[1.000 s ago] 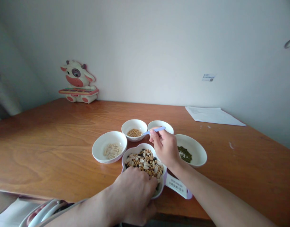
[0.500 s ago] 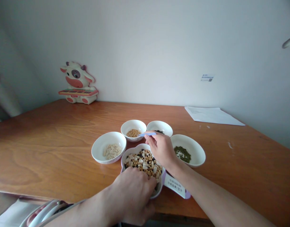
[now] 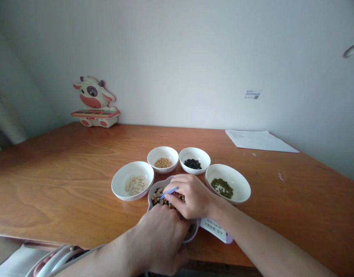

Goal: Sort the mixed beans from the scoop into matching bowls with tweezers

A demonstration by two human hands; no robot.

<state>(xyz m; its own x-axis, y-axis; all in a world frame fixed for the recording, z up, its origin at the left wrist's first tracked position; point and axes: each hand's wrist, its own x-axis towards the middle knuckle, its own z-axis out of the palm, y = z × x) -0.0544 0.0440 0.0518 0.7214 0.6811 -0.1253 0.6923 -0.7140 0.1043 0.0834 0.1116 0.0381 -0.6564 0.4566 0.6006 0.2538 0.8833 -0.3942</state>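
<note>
One lavender utensil (image 3: 169, 192) sits in the right fingers (image 3: 178, 183).

The right hand (image 3: 191, 194) has dropped back over the handled pan (image 3: 150, 196), bringing its slim lavender utensil (image 3: 168, 192) from beside the soybean bowl (image 3: 163, 151) beyond the pan to point downward at the bean-and-peanut mix (image 3: 157, 195) inside it. More of the mix is now covered, while beyond the pan the black-bean bowl (image 3: 194, 153) stands fully uncovered.
</note>
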